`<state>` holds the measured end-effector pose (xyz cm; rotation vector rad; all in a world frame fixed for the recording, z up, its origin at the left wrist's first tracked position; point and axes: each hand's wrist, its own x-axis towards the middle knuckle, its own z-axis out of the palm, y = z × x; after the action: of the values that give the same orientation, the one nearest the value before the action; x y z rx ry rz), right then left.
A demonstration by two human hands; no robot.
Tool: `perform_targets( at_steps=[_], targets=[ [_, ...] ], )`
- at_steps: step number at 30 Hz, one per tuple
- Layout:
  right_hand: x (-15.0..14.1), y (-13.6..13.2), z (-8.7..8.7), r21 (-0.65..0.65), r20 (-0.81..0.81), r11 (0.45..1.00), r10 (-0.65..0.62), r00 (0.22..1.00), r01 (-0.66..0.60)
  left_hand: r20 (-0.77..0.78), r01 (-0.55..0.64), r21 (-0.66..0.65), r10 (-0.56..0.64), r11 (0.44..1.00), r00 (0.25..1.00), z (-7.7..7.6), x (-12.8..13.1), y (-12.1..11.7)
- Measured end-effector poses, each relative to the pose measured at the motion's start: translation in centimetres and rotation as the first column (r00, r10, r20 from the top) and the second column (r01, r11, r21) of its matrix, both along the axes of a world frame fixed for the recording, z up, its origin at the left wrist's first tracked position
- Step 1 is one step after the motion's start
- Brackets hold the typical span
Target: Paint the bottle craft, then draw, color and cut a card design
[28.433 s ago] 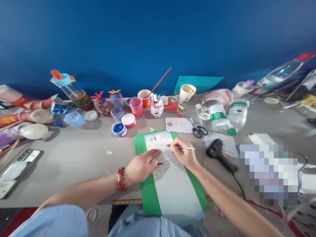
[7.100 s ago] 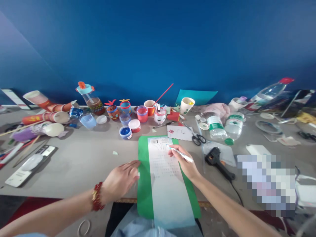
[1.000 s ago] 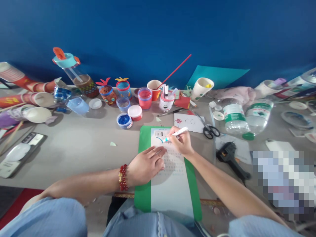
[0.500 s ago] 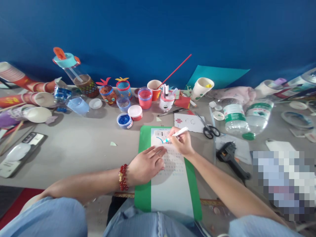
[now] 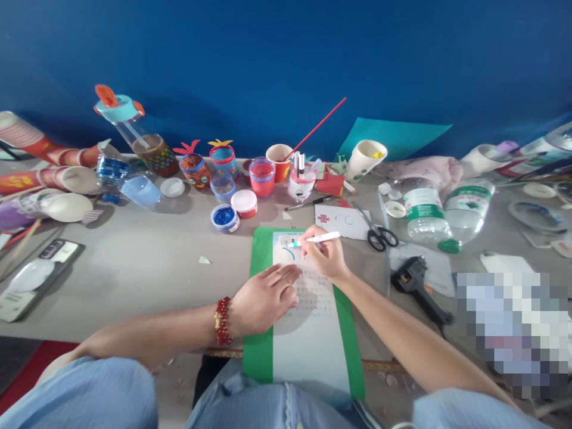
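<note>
We see the marker (image 5: 325,237) pinched in the right hand (image 5: 328,256), its tip over the top of the white sheet (image 5: 308,345), above a short blue curve; we cannot tell whether the tip touches. The left hand (image 5: 266,298) lies flat, palm down across the sheet's left edge, gripping nothing we can make out. Under the sheet, the green card (image 5: 260,351) juts past the near edge of the tabletop (image 5: 147,250). Left of it we find broad room to move, with a paper scrap (image 5: 204,260) lying there. On the right, we have tighter space: the glue gun (image 5: 422,291) and scissors (image 5: 382,238) lie near the right forearm. Just beyond the card's top edge sit the blue paint (image 5: 225,218), a black pen (image 5: 308,204) and a white card (image 5: 357,225). Cups (image 5: 263,179) line the far edge.
</note>
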<state>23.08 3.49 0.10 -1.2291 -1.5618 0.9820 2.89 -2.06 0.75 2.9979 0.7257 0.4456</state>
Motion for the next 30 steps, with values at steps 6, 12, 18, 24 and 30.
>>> perform_targets(
  at_steps=[6, 12, 18, 24, 30],
  targets=[
    [0.0, 0.13, -0.59, -0.006, 0.05, 1.0, 0.006, 0.999, -0.006, -0.013, 0.005, -0.024, -0.005, 1.0, 1.0, -0.14, -0.06, -0.02],
    [0.0, 0.18, -0.71, -0.008, 0.076, 0.999, 0.034, 0.997, -0.034, -0.011, 0.007, -0.027, -0.007, 1.0, 1.0, -0.28, -0.09, 0.0],
    [0.04, 0.03, -0.52, -0.023, 0.075, 1.0, 0.02, 0.997, -0.018, -0.014, 0.011, -0.032, -0.011, 0.999, 1.0, -0.24, -0.09, -0.01],
    [-0.01, -0.04, -0.05, -0.008, 0.05, 1.0, 0.01, 0.999, -0.009, -0.009, 0.005, -0.016, -0.005, 1.0, 1.0, -0.07, 0.01, 0.06],
    [0.03, 0.03, -0.24, -0.008, 0.072, 1.0, 0.001, 0.997, 0.0, -0.001, 0.003, -0.032, -0.003, 0.999, 1.0, -0.05, -0.01, 0.05]
  ],
)
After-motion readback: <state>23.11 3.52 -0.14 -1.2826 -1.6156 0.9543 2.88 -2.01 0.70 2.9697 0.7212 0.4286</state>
